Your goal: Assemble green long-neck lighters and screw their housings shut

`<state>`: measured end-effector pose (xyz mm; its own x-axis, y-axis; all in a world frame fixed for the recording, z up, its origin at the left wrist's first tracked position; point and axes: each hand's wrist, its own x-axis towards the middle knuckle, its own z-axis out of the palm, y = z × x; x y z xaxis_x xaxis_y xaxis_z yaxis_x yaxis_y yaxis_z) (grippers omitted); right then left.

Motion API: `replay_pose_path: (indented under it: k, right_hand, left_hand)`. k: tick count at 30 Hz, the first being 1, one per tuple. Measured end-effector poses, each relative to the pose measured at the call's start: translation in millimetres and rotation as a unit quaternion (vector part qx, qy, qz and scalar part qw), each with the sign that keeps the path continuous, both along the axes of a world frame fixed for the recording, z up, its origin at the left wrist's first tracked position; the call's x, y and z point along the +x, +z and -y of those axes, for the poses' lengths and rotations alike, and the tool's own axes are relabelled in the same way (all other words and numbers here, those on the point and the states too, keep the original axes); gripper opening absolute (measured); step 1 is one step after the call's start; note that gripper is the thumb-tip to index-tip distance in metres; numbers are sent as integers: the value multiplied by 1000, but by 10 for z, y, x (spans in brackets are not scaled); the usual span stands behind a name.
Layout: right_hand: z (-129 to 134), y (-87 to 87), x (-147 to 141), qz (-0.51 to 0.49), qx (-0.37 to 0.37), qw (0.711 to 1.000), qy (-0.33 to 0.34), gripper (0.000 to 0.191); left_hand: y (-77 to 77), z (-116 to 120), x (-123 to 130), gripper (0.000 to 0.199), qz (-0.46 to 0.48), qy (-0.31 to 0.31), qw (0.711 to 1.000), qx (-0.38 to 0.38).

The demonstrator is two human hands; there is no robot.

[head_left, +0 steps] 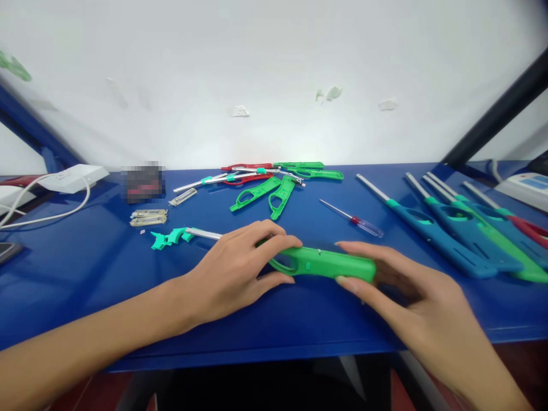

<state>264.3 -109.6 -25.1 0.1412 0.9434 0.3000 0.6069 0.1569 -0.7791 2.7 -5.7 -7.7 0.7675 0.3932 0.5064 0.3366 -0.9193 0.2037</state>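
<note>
A green long-nosed gas lighter (334, 264) lies crosswise near the table's front edge, its metal tube pointing left. My left hand (240, 268) is closed around its trigger end, thumb below and fingers above. At the other end, my right hand (411, 297) pinches the handle between thumb and fingers. Just left of the tube sit small turquoise plastic parts (171, 237). Behind the lighter rests a screwdriver (363, 225) with a clear purple handle. Green handle shells (280, 197) lie farther back.
Several assembled lighters (432, 234), blue, green and red, lie in a row at right. Clear fuel tanks (148, 217) lie at left near a blurred dark object (143, 182). A white box with a cable (75, 178) stands far left. A white wall (274, 68) closes the back.
</note>
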Motion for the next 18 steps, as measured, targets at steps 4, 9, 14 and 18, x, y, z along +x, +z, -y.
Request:
replay_pose_path:
  k: [4,9,14,18]
  right_hand:
    - [-7,-11,7,27,19,999,-14,40]
    - [-19,-39,44,53,62,996,32,22]
    - [-25,-30,59,72,76,994,42,21]
    - [-25,4,50,83,82,992,48,23]
  left_hand:
    - [-42,9,19,37,-11,-3,1000,10]
    - [-77,-5,35,26,15,-32,999,26]
    - [-52,2,32,20,38,-37,998,20]
    - [-34,16,39,19,54,-44,997,32]
